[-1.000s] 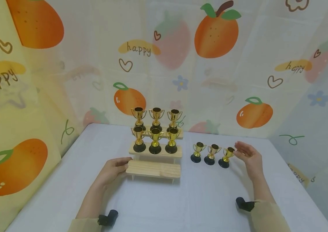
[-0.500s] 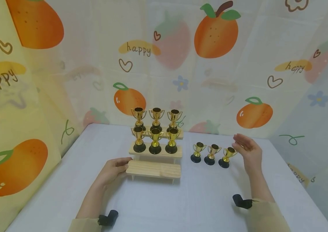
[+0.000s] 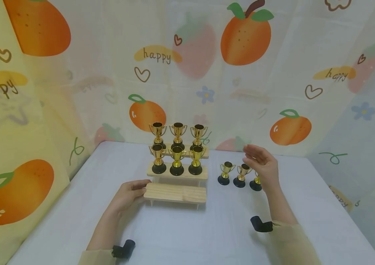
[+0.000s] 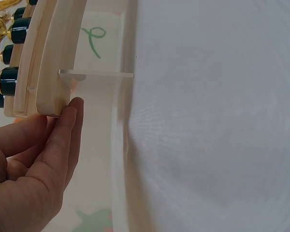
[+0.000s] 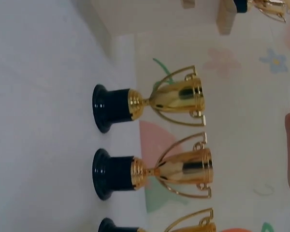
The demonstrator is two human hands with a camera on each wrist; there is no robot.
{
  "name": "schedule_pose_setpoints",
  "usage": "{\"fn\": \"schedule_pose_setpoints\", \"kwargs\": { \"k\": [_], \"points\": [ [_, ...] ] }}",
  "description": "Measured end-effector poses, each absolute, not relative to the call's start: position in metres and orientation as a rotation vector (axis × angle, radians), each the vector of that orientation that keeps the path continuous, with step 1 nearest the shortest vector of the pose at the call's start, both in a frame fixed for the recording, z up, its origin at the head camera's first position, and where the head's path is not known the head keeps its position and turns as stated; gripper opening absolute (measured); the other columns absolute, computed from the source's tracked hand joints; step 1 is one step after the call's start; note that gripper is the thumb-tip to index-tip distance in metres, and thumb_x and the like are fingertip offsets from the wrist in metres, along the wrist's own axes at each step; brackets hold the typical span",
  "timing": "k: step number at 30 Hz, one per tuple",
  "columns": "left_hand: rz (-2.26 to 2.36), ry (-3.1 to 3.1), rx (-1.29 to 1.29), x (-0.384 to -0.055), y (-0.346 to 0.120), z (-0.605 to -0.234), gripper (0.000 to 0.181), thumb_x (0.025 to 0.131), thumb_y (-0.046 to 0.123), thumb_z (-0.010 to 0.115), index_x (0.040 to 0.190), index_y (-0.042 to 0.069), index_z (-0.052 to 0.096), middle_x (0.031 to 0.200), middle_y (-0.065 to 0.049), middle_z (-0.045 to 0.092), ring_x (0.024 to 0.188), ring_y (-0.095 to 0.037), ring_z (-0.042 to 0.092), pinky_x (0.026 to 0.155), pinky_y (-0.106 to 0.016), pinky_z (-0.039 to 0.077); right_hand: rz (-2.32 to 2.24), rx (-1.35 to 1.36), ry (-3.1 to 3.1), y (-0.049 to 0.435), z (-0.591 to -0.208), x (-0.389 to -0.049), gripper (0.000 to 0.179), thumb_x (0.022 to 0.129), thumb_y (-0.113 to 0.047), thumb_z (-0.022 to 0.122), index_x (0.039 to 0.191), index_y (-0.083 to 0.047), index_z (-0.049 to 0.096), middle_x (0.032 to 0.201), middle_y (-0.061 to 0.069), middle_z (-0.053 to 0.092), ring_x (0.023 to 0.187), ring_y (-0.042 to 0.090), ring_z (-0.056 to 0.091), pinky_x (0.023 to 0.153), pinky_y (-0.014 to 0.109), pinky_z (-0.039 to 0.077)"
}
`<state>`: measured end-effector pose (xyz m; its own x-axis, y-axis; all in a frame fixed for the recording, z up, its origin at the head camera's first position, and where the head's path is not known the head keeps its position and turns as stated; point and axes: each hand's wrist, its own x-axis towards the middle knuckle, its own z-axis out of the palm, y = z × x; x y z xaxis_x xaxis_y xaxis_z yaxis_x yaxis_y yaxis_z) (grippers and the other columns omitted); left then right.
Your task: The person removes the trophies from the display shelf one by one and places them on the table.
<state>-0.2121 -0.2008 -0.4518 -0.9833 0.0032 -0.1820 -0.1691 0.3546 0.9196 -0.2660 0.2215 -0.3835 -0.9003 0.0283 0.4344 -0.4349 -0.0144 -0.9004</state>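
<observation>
A wooden tiered display stand [image 3: 175, 193] has its bare lowest board nearest me. My left hand [image 3: 126, 197] holds that board's left end; in the left wrist view, the hand [image 4: 34, 169] has thumb and fingers at the board's tip [image 4: 53, 92]. Gold trophy cups [image 3: 177, 162] on black bases stand upright, three on the middle board and three on the top one. To the right, three more trophies stand on the table: one on the left [image 3: 224, 179], one in the middle [image 3: 239, 181], one on the right [image 3: 255, 184]. My right hand [image 3: 263, 165] hovers above the right one, partly hiding it, holding nothing.
A white cloth [image 3: 181, 235] covers the table. Behind it hangs a fruit-printed curtain [image 3: 114, 40], with further curtain panels at left and right. Black wrist cameras [image 3: 124, 249] sit at both sleeves.
My right hand rises away from the rightmost trophy, then moves left over the row, now partly covering that trophy. The left hand stays at the stand, and the trophies stay put.
</observation>
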Motion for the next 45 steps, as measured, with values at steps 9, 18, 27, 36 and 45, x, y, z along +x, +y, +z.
{"fn": "schedule_pose_setpoints", "kwargs": {
  "k": [9,18,27,36,45],
  "points": [
    [1.707,2.451,-0.123,-0.213,-0.204,-0.454,0.039,0.098,0.008,0.055,0.137,0.001,0.057,0.142,-0.02,0.057,0.129,-0.027,0.055,0.095,-0.024,0.054,2.041,0.564,-1.969,0.183,-0.381,-0.273,0.049,0.083,0.004,0.073,0.128,0.011,0.054,0.113,-0.011,0.072,0.109,0.004,0.067,0.097,0.018,0.054],
    [1.716,2.444,-0.127,-0.211,-0.205,-0.454,0.04,0.098,0.008,0.054,0.137,0.001,0.056,0.143,-0.021,0.056,0.134,-0.031,0.051,0.101,-0.03,0.054,2.115,0.633,-2.003,0.15,-0.381,-0.276,0.053,0.082,0.0,0.075,0.13,0.01,0.055,0.114,-0.011,0.071,0.11,0.004,0.067,0.099,0.02,0.053],
    [1.705,2.46,-0.102,-0.214,-0.205,-0.455,0.04,0.098,0.009,0.055,0.136,0.0,0.057,0.14,-0.02,0.059,0.132,-0.031,0.053,0.099,-0.027,0.053,2.148,0.601,-2.026,0.135,-0.384,-0.284,0.049,0.083,0.003,0.073,0.13,0.007,0.056,0.113,-0.012,0.071,0.107,0.005,0.067,0.096,0.019,0.055],
    [1.725,2.436,-0.128,-0.214,-0.204,-0.453,0.039,0.098,0.008,0.055,0.136,0.001,0.057,0.142,-0.021,0.057,0.128,-0.026,0.057,0.098,-0.027,0.054,2.167,0.638,-2.045,0.123,-0.381,-0.288,0.049,0.083,0.004,0.073,0.129,0.009,0.057,0.111,-0.012,0.07,0.102,0.003,0.066,0.092,0.018,0.056],
    [1.727,2.431,-0.118,-0.215,-0.203,-0.455,0.04,0.098,0.008,0.055,0.137,0.0,0.057,0.142,-0.021,0.057,0.132,-0.03,0.053,0.101,-0.028,0.053,2.139,0.642,-2.094,0.117,-0.385,-0.29,0.047,0.083,0.005,0.073,0.128,0.008,0.058,0.121,0.004,0.068,0.1,0.003,0.066,0.091,0.018,0.057]
  ]
}}
